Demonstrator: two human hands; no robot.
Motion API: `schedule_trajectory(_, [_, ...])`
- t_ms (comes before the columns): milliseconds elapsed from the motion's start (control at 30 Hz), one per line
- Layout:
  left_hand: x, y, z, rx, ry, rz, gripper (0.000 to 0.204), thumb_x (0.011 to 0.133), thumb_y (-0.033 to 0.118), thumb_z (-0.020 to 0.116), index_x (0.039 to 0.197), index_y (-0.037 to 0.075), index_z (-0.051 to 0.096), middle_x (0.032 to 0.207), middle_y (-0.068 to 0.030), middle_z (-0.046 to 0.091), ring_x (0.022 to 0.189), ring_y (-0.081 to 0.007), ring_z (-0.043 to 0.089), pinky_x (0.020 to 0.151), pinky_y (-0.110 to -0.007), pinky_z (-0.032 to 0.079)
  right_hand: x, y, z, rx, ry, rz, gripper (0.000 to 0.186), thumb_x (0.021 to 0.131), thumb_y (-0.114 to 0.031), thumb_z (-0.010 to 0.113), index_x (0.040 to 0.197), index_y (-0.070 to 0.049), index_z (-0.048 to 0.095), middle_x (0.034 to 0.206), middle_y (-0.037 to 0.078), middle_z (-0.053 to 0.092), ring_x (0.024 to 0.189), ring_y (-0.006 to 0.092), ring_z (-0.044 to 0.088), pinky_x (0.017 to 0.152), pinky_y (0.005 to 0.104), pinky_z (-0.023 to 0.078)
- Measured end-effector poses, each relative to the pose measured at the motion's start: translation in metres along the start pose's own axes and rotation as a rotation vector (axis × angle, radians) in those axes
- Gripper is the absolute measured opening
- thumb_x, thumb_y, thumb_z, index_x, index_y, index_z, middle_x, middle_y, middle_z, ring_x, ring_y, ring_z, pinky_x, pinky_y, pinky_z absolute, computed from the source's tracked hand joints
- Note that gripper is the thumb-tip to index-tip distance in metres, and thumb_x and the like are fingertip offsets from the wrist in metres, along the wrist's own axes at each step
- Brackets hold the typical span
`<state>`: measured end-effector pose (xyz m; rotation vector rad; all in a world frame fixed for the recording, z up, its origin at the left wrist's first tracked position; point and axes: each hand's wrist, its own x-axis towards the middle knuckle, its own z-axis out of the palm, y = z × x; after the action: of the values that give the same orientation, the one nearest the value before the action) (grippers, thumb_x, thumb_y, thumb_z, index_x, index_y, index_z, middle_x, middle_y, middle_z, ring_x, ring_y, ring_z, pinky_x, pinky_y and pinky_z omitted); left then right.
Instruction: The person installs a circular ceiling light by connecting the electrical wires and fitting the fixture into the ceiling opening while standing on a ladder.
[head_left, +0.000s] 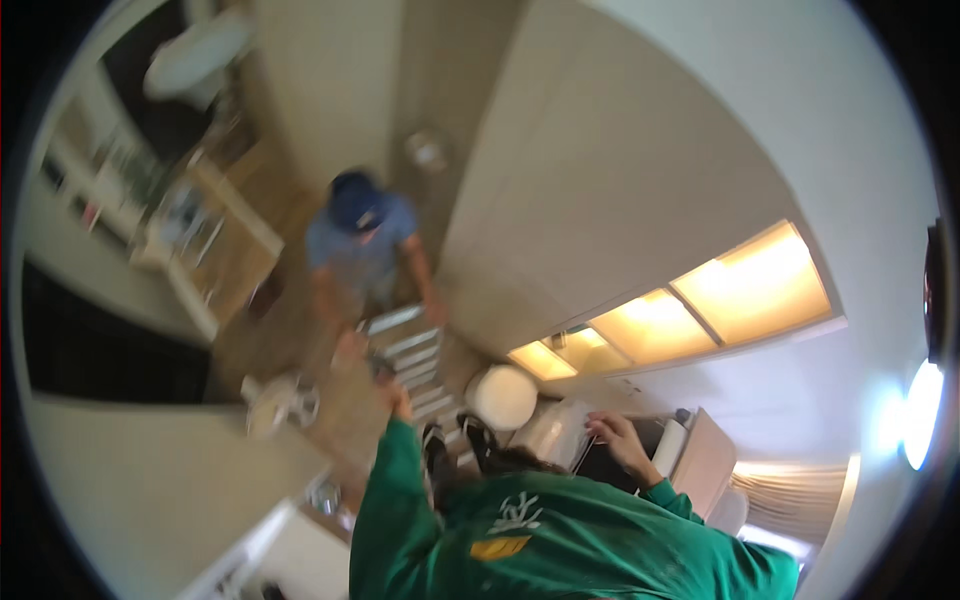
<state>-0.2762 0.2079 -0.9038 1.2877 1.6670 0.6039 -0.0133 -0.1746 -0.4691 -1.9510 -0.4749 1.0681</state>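
My left hand (398, 402) reaches down and forward, closed on a small dark object (380, 366) too blurred to name. A co-worker's hand (350, 349) is right by that object; whether it touches it I cannot tell. The co-worker wears a dark blue cap (357, 203) and a blue shirt (405, 218), and stands on the floor below, beyond a ladder (412, 346) with pale steps. My right hand (618, 440) is held out at the right, its fingers apart with nothing seen in them. Beneath it are a plastic-wrapped thing (553, 432) and a dark surface (602, 466).
My dark shoes (478, 436) are at the ladder. A round white bucket or stool top (503, 398) stands to its right. Lit glass-fronted cabinets (750, 275) line the right wall. At the left are a white stand-like object (280, 403) and a wooden-framed unit (225, 235).
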Motion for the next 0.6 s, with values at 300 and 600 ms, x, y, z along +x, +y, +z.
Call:
schedule_trajectory(300, [-0.298,0.293,0.017,-0.822,-0.949,-0.039,0.036,0.103,0.034,0.063,0.109,-0.001,0.06,0.094,-0.0078,0.067,0.078,-0.0178,0.065,0.073,-0.032,0.054,0.021,-0.027,-0.011,0.438,0.197,-0.002,0.08,0.097,-0.046,0.068,0.153,-0.001,0.034,0.144,0.014,0.05,0.127,0.0226,0.054,0.1,0.0379,0.051])
schedule_trajectory(600, [-0.351,0.49,0.051,-0.164,-1.695,0.787,0.051,0.11,0.041,0.044,0.126,-0.004,0.059,0.122,-0.0136,0.067,0.106,-0.0187,0.065,0.091,-0.036,0.054,-0.033,-0.1,-0.067,0.797,0.536,-0.614,0.035,0.1,-0.019,0.064,0.129,0.0,0.057,0.117,0.007,0.067,0.106,0.0193,0.065,0.093,0.0369,0.053])
